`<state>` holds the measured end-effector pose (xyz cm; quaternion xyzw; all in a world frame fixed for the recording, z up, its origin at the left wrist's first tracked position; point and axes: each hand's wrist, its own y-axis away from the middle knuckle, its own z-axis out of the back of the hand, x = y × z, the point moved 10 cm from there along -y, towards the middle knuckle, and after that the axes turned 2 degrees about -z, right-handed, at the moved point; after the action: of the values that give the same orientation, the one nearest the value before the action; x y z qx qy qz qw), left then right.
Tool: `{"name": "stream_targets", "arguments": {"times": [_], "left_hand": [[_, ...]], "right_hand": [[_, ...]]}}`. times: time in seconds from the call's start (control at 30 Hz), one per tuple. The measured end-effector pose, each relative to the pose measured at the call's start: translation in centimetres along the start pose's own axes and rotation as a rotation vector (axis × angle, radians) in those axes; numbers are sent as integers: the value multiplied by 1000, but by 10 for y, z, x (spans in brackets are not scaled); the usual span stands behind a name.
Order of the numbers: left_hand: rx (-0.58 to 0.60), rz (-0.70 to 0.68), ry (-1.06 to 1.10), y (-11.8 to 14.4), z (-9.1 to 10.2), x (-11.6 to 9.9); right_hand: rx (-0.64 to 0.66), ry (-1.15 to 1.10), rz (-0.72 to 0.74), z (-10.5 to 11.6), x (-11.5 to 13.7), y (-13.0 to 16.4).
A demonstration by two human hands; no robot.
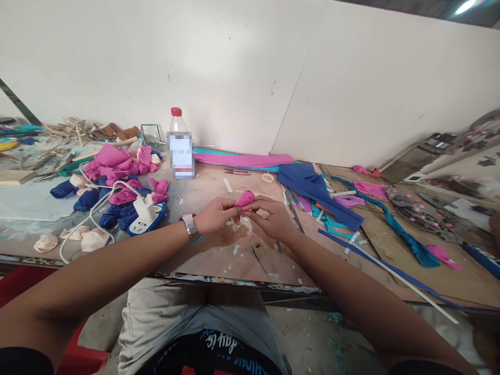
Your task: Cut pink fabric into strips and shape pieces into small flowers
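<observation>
Over the near side of the desk (207,190), I note left hand (216,213) and right hand (271,216), fingers (262,204) pinching the pink bundle (245,198) low, presumably to hold its folds tight.

Creased matt folds, glossy plastic, bright metal

The pink bud (245,198) at centre is matt and finely crinkled; whether cloth or paper cannot be told. The wristwatch (190,227) has a shiny metal band. Far and left of centre, the bottle (178,124) is clear, glossy plastic. To the left, the power strip (147,222) is smooth plastic and the sticks (74,128) are rough, bare wood. The cardboard (378,240) at right is matt; the tabletop (207,188) looks scuffed, the far wall (234,67) smooth.
</observation>
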<state>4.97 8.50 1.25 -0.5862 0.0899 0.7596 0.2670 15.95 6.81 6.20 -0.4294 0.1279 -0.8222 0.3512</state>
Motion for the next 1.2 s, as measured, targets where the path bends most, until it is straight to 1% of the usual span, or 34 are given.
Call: {"name": "stream_targets", "arguments": {"times": [0.07,0.3,0.53,0.73,0.8,0.9,1.03,1.2], "left_hand": [[6,-16,6,0,-1,0],[50,-33,156,-1,-7,6],[87,-16,171,0,-11,5],[58,-36,165,0,-9,3],[53,-35,171,0,-9,3],[49,-38,192,0,-10,3],[26,-52,160,1,-9,2],[50,-63,85,2,-11,-1]], "right_hand": [[-9,2,-8,1,1,0],[-85,4,-49,8,3,1],[-150,21,-90,12,-3,5],[-174,-11,-173,13,-13,7],[-178,-73,-199,11,-18,8],[-185,-226,-235,8,-26,9],[-167,-391,-249,1,-30,8],[-39,-563,-299,-15,-32,9]]}}
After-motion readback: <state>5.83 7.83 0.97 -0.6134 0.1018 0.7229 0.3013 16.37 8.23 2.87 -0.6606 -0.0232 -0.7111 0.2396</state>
